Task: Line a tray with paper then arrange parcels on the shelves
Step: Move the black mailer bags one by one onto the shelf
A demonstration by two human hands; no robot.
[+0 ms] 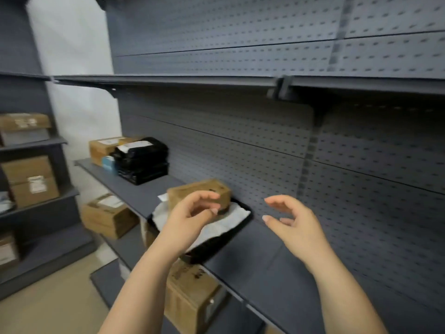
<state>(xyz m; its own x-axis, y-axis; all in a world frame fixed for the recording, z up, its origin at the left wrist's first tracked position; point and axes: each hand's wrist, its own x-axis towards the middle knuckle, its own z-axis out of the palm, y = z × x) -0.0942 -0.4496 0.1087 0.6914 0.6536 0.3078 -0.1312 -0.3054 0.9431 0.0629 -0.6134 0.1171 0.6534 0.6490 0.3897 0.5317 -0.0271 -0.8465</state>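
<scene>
The small brown cardboard parcel (192,189) sits on crumpled white paper (232,218) in the black plastic tray (213,249) on the grey metal shelf (265,261), long axis along the shelf. The left hand (192,214) hovers just before it, fingers loosely curled and empty. The right hand (293,225) is spread, apart to the right.

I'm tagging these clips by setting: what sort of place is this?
Probably a parcel storeroom or pickup point: grey pegboard shelving, labelled cardboard boxes and black mailer bags stacked on it.
</scene>
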